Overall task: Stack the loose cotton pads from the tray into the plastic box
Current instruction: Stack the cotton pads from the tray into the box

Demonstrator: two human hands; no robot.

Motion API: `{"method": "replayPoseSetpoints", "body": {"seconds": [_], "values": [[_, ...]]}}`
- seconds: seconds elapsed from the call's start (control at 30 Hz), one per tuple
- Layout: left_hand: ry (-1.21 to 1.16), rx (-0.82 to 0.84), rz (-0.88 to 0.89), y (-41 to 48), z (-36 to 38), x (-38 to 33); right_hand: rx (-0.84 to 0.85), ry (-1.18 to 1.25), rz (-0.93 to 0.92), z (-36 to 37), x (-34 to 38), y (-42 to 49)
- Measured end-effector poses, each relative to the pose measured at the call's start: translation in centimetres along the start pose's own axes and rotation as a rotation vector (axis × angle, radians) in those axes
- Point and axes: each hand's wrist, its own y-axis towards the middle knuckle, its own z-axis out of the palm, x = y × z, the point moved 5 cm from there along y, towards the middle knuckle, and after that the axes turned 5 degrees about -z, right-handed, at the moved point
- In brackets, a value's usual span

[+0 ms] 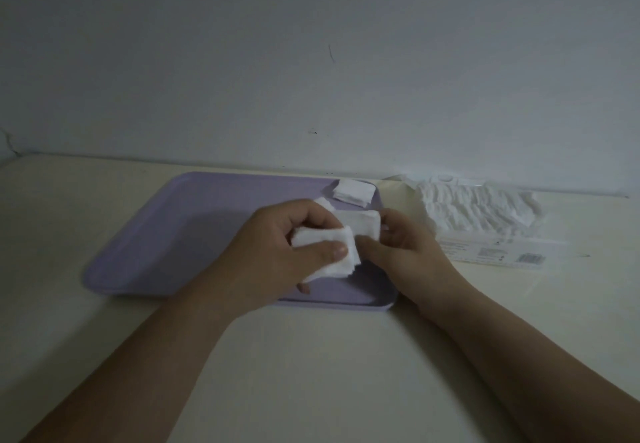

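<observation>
At frame centre, a stack of white square cotton pads point(327, 250) is clamped between thumb and fingers of the left hand point(273, 252).
One more pad point(363, 225) is pinched by the right hand point(407, 252), fingertips partly hidden, over the lilac plastic tray point(166, 235); the pad-filled clear plastic box point(502, 253) at right is blurred.

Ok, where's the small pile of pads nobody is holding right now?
In the head view, the loose pile sits in the far right corner of the purple tray, beyond the left hand and right hand, left of the plastic box.
</observation>
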Motion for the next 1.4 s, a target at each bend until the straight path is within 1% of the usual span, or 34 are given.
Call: {"method": "replayPoseSetpoints", "body": {"seconds": [0.1, 0.23, 0.3, 0.4, 0.5, 0.6, 0.7, 0.8, 0.93, 1.03, 1.1, 1.17, 1.23, 1.3, 1.4], "values": [[0.056, 0.065, 0.009, 0.2, 1.0, 0.9, 0.105, -0.055, -0.036, 0.9, 0.3, -0.3], [0.063, 0.02, 0.026, 0.4, 0.5, 1.5, 0.187, -0.066, -0.03, 1.1, 0.6, -0.4], [0.029, -0.004, 0.018, 0.4, 0.4, 1.4, 0.192, -0.048, -0.016, 0.9, 0.6, -0.5], [-0.017, -0.055, -0.009, 0.5, 0.0, 1.4, 0.123, -0.082, -0.043, 0.3, 0.7, -0.5], [-0.038, -0.042, -0.009, 0.5, -0.1, 1.4, 0.09, -0.068, -0.031, 0.3, 0.7, -0.6], [0.05, -0.035, 0.036, 0.5, 0.2, 1.7, 0.116, -0.039, -0.014, 0.5, 0.5, -0.5], [0.131, -0.045, 0.081, 0.6, 0.5, 1.6, 0.188, 0.04, 0.017, 0.5, 0.8, -0.5], [0.134, -0.066, 0.102, 0.6, 0.4, 1.4, 0.236, -0.001, -0.003, 0.8, 1.1, -0.9], [0.189, -0.115, 0.141, 0.6, 0.3, 1.2, 0.122, -0.241, -0.12, 0.7, 1.0, -0.7], [0.271, -0.152, 0.116, 0.9, -0.2, 1.7, 0.089, -0.295, -0.17, 0.4, 1.2, -0.6], [0.304, -0.125, 0.049, 1.0, -0.3, 2.3, 0.089, -0.403, -0.234, 0.5, 1.5, -0.8], [0.336, -0.08, 0.031, 1.0, 0.2, 2.6, 0.068, -0.484, -0.275, 0.7, 1.9, -1.1], [0.311, -0.077, 0.031, 1.0, 0.4, 2.7, 0.026, -0.502, -0.264, 0.8, 2.3, -1.3], [0.241, -0.092, 0.015, 1.3, 0.4, 3.1, -0.01, -0.451, -0.232, 1.1, 2.8, -1.6], [0.173, -0.095, -0.023, 1.5, 0.2, 3.4, 0.017, -0.331, -0.121, 1.7, 2.9, -1.8]]}}
